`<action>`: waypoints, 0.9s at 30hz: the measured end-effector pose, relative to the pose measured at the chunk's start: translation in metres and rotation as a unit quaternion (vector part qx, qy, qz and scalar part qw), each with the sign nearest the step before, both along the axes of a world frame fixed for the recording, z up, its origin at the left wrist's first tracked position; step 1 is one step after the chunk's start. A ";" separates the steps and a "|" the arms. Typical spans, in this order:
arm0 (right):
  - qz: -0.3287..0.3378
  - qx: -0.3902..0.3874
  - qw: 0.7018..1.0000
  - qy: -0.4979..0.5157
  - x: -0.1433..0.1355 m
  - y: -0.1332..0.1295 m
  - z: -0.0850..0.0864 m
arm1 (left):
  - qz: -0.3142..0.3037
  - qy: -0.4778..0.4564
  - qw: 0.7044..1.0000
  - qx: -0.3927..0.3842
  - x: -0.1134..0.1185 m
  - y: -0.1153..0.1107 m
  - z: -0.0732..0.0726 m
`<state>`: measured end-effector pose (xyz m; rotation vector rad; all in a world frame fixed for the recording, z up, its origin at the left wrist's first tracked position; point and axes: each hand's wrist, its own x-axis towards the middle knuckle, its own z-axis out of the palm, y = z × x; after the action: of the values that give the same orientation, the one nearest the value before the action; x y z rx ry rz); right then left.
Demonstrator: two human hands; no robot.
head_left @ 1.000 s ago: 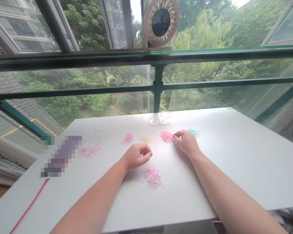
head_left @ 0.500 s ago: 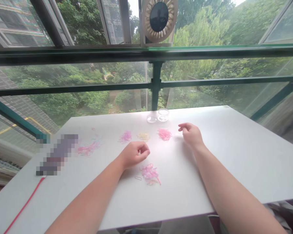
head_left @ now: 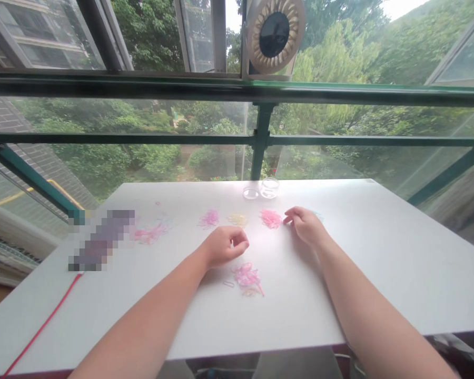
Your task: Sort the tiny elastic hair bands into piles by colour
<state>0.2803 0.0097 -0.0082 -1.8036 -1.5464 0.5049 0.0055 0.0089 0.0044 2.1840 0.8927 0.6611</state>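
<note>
My left hand (head_left: 226, 246) rests on the white table with its fingers curled toward the thumb; whatever is between them is too small to make out. Just in front of it, nearer me, lies a mixed pile of pink and purple small rubber bands (head_left: 248, 278), with one loose band (head_left: 228, 284) at its left. My right hand (head_left: 305, 225) is at the right edge of a coral-pink band pile (head_left: 270, 218), fingers reaching left and slightly apart. Beyond my left hand are a yellow pile (head_left: 237, 219) and a purple pile (head_left: 209, 218). Pale blue bands (head_left: 318, 215) show partly behind my right hand.
A clear round container (head_left: 269, 188) and a clear lid (head_left: 250, 193) stand near the table's far edge. At left are another pink pile (head_left: 150, 233), a blurred-out dark object (head_left: 102, 239) and a red cable (head_left: 43, 323). A green railing (head_left: 161, 139) runs behind the table.
My right hand has shifted left to the coral-pink pile, and the pale blue bands have come into sight behind it. My left hand stays curled in about the same place. The view has shifted slightly.
</note>
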 end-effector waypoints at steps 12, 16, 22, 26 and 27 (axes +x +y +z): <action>-0.035 0.076 0.996 0.003 0.003 0.029 0.031 | -0.009 -0.015 1.000 -0.018 0.000 0.003 0.003; 0.133 0.002 0.974 -0.185 -0.023 0.067 0.049 | 0.001 -0.032 0.999 -0.012 0.002 0.004 -0.004; 0.239 -0.046 0.938 -0.248 -0.049 0.100 0.043 | 0.009 -0.044 0.999 -0.008 0.003 0.005 -0.005; 0.250 -0.054 0.926 -0.277 -0.042 0.092 0.038 | 0.004 -0.039 0.999 -0.015 0.002 0.005 0.000; 0.252 -0.056 0.924 -0.281 -0.039 0.088 0.039 | 0.004 -0.039 0.999 -0.015 0.002 0.005 0.001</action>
<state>0.2410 0.0977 0.0311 -1.7101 -2.4539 0.3192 0.0074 0.0140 0.0049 2.1144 0.8654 0.7274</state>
